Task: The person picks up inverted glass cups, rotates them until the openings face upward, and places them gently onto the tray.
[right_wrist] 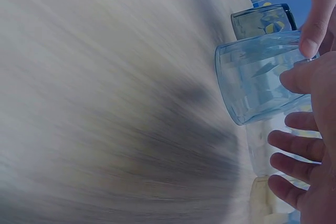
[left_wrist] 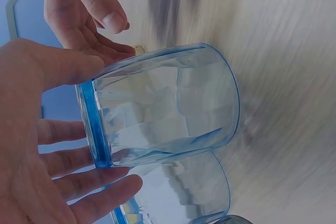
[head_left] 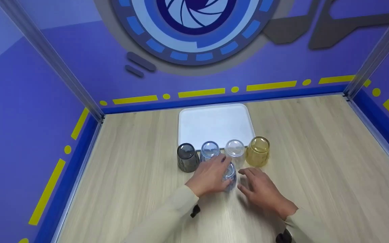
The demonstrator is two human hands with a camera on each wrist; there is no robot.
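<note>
Left hand (head_left: pixel 209 177) fingers curled round blue glass (head_left: pixel 230 175); right hand (head_left: pixel 262 192) fingers spread beside.

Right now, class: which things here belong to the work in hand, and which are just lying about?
In hand:
left hand
blue glass it grips
right hand, open beside it

Lying about:
grey glass
second blue glass
clear glass
yellow glass
white tray

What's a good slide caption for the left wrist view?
Left hand grips a blue-tinted glass above the wooden table, the right hand close beside it.
</note>
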